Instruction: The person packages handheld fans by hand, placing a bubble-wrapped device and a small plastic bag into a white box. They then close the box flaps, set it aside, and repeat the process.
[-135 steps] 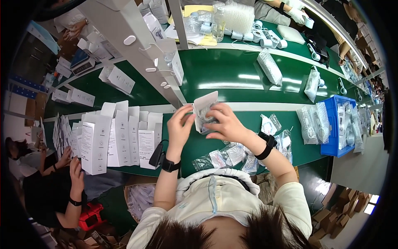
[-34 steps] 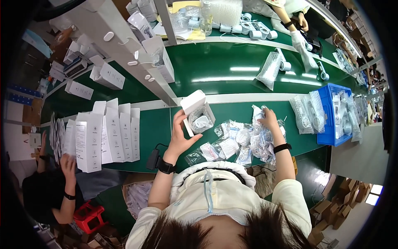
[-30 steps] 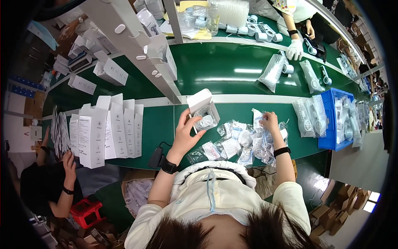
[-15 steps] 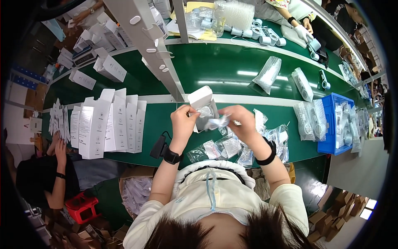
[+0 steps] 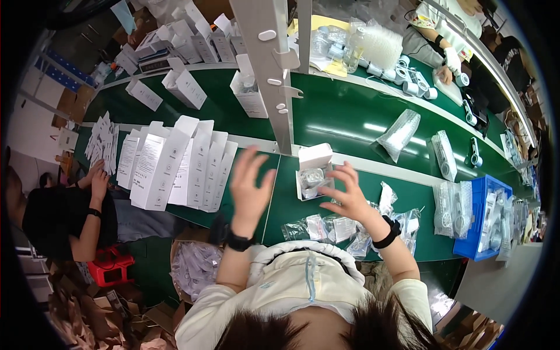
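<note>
Sitting just left of the right hand (image 5: 335, 189), spread and empty, an open white cardboard box (image 5: 315, 154) holds clear plastic packaging (image 5: 312, 176); the left hand (image 5: 251, 189) hovers farther left, splayed and empty.

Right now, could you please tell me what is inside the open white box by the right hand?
The white box holds items in clear plastic; what lies beneath them is covered.

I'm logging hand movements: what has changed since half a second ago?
The left hand has come off the open white box, moving left. The right hand no longer holds its small bagged item; clear-bagged things lie in the box. The box stays open; the standing boxes and blue bin look unmoved.
</note>
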The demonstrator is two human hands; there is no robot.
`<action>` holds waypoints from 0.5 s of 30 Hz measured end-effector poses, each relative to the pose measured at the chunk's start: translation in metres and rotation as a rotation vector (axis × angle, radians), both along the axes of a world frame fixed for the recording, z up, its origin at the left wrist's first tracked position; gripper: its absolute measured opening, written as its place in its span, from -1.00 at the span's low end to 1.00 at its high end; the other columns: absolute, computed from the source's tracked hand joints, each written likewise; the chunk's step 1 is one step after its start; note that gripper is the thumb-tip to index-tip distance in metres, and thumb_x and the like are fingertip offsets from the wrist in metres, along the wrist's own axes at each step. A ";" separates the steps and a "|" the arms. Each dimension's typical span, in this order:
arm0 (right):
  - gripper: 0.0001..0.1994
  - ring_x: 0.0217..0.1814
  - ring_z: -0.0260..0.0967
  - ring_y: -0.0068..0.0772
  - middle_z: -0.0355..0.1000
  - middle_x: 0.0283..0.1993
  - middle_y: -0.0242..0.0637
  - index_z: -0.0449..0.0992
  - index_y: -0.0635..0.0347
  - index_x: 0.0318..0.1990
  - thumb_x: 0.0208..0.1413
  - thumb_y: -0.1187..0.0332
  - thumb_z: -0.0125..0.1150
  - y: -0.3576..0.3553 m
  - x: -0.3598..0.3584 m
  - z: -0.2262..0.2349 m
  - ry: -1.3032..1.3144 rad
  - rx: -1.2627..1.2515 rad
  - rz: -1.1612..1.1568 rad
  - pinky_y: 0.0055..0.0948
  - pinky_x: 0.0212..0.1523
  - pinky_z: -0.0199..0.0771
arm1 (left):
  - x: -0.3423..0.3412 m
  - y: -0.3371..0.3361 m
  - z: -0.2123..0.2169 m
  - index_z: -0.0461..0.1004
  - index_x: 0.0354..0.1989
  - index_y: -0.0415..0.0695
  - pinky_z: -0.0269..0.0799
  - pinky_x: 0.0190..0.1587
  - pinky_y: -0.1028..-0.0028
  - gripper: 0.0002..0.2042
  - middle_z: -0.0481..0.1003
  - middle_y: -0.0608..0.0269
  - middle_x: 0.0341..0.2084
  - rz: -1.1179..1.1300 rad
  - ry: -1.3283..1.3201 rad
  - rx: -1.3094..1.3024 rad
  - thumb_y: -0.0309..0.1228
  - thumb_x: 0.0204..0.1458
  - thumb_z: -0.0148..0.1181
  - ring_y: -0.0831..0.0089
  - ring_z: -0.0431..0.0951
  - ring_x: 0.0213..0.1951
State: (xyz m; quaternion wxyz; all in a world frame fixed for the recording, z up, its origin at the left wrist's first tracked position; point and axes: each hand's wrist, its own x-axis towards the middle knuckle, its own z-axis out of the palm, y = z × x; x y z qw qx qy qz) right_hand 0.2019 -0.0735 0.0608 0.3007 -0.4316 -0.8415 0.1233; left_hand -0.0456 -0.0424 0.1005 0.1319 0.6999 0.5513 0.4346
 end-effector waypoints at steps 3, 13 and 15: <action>-0.33 0.26 -0.10 -0.13 0.12 0.09 -0.17 0.31 0.07 0.01 -0.39 0.19 0.41 0.002 0.008 -0.029 0.289 -0.086 -0.111 -0.10 0.26 -0.17 | -0.094 0.011 0.042 0.15 0.14 -0.03 -0.03 0.12 -0.03 -0.24 -0.09 0.02 0.21 0.554 0.565 0.172 -0.27 -0.35 0.36 -0.06 -0.10 0.21; -0.06 0.16 0.13 -0.26 0.16 0.11 -0.16 -0.05 0.18 0.23 -0.38 0.39 0.43 0.060 0.030 -0.051 0.983 -0.672 -0.228 -0.29 0.13 0.17 | -0.106 -0.054 0.106 0.06 0.18 -0.08 0.04 0.11 0.17 -0.15 0.09 -0.09 0.08 0.058 0.349 -0.424 -0.27 -0.39 0.35 -0.06 0.11 0.07; -0.08 0.16 0.13 -0.30 0.17 0.10 -0.18 -0.01 0.15 0.22 -0.37 0.40 0.42 0.093 0.056 -0.051 1.021 -0.586 -0.349 -0.29 0.10 0.19 | -0.082 -0.057 0.101 0.05 0.18 -0.13 0.02 0.12 0.16 -0.13 0.07 -0.13 0.06 -0.399 0.246 -0.624 -0.21 -0.38 0.36 -0.06 0.07 0.06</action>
